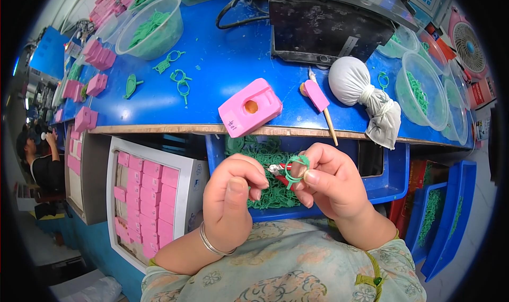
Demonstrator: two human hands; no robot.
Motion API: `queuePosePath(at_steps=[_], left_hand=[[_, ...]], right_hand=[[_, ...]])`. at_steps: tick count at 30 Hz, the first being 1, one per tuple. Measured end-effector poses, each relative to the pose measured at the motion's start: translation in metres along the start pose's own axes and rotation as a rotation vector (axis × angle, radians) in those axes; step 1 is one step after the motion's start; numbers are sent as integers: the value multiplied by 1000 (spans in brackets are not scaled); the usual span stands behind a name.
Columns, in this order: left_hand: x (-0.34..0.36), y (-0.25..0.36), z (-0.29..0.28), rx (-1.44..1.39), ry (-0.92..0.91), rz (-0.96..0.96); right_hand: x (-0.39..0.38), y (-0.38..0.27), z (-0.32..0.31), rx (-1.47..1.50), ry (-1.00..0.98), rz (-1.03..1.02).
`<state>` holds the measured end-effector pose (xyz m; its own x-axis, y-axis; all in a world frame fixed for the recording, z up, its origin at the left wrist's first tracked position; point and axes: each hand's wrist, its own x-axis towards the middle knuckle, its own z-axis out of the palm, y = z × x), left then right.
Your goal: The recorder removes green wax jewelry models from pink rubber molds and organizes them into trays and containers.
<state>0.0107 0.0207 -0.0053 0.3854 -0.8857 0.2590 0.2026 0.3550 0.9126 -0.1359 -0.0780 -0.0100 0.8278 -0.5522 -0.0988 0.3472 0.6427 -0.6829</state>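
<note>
Above the blue drawer (216,156), my right hand (339,182) pinches a green ring (289,176) with a decorated top between thumb and fingers. To its left, my left hand (230,193) is closed with its fingers curled; a speck of green shows by the thumb, but what it holds is hidden. Between the hands, a pair of red-handled cutters (275,169) with a metal head shows, partly covered by the ring and the right fingers. Below them, many tangled green pieces (273,198) fill the drawer.
On the blue table (207,47) lie a pink mould block (250,108), a wooden-handled tool (330,124), a tied white cloth bag (352,82) and loose green pieces (182,84). Plastic bowls (151,31) stand at both sides. Left below, pink blocks (151,185) fill a white-framed box.
</note>
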Motion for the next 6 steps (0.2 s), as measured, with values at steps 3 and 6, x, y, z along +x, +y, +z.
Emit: queuePosePath(at_steps=[3,6], left_hand=[[-1,3,1,77,-44,-114],[1,4,4,299,-120,-182]], right_hand=[[0,1,0,38,-7,6],[0,1,0,39,-5,24]])
